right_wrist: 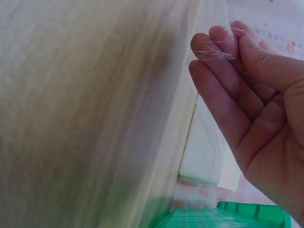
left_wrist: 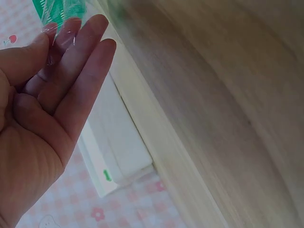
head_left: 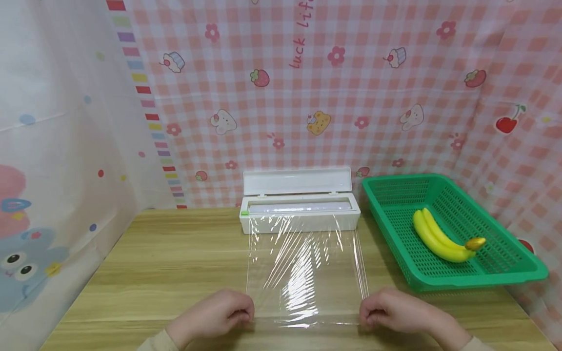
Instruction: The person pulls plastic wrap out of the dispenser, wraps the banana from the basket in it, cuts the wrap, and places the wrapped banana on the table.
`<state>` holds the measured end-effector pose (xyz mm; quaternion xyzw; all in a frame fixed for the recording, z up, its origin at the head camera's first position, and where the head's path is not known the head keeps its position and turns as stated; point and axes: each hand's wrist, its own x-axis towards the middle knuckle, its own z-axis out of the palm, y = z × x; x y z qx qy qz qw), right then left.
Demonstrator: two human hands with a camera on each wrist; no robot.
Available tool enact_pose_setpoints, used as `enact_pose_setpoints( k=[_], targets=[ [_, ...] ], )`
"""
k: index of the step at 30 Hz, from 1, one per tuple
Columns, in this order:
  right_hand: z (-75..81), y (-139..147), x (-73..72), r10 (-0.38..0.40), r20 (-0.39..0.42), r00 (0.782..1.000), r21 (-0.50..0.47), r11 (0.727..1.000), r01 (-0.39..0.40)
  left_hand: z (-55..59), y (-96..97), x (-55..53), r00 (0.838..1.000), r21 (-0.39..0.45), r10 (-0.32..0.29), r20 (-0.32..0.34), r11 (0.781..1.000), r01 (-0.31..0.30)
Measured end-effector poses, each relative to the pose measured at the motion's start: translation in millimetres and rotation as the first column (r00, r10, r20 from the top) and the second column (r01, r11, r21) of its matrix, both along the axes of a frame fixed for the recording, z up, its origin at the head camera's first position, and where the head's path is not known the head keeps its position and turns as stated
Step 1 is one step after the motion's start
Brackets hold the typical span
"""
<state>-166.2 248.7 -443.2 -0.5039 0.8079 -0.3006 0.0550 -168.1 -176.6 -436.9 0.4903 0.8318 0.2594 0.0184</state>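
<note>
A clear sheet of plastic wrap [head_left: 303,278] stretches toward me from a white wrap dispenser [head_left: 300,223], whose lid stands raised at the back. My left hand [head_left: 219,312] pinches the sheet's near left corner between thumb and fingertips. At the near right corner, my right hand [head_left: 397,312] pinches it the same way. Crinkled film shows at the fingertips [left_wrist: 71,35] in the left wrist view and at the fingertips [right_wrist: 223,42] in the right wrist view. Light glints off the sheet's middle, and creases run along its right side.
A green plastic basket [head_left: 391,239] stands on the right of the wooden table [head_left: 175,258], with yellow bananas [head_left: 439,239] inside. Behind the table hangs a pink checked cloth [head_left: 281,107]; a pale patterned cloth [head_left: 66,146] hangs at the left.
</note>
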Motion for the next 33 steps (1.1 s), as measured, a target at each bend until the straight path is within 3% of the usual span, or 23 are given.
enact_pose_setpoints(
  k=[11, 25, 33],
  targets=[
    [-4.0, 2, 4.4, 0.013, -0.062, 0.998, 0.053, 0.999, -0.010, -1.0, 2.7, 5.2, 0.997, -0.056, -0.024, -0.071, 0.998, 0.020],
    [-3.6, -2, 8.2, 0.058, -0.110, 0.992, 0.067, 0.996, -0.051, 1.0, 1.3, 7.7, 0.992, -0.077, -0.065, -0.106, 0.995, 0.057],
    [-2.5, -1, 10.7, 0.030, -0.069, 0.997, 0.098, 0.995, -0.023, 7.5, -0.7, 5.7, 0.997, -0.095, -0.014, -0.081, 0.995, 0.006]
  ],
)
